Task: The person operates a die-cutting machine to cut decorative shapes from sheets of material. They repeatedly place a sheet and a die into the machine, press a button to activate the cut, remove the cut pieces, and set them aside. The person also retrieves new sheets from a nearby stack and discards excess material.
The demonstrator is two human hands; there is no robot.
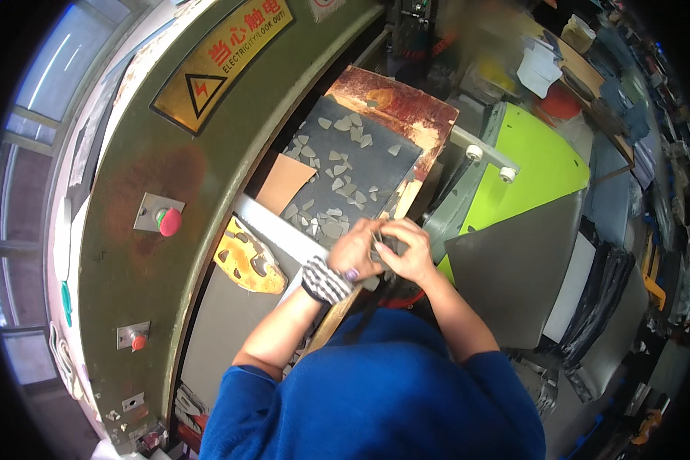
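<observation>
The left hand [354,251] and the right hand [410,251] are brought together over the near right edge of the work area, with fingers bent and tips close to one another. Something small seems to be handled between them, but it is hidden by the fingers, so whether either grip is closed on a piece cannot be told. Many small grey pieces [333,228] are scattered over the dark sheet [395,169], thickest at its near end, just beyond the left hand. The sheet is laid on a worn wooden block [418,103], whose far edge is left bare. To the left, a tan sheet [286,180], a pale bar [280,230] and a yellow plate with cut-outs [247,261] are seen.

For careful handling, a single piece is best held by its edges between thumb and forefinger, with light pressure, so that thin corners are not bent. The checked cuff [328,282] should be kept clear of the loose pieces (they could easily be swept aside by it). The fingertips are better turned slightly apart, so that the piece can be seen, and both wrists should be kept steady
</observation>
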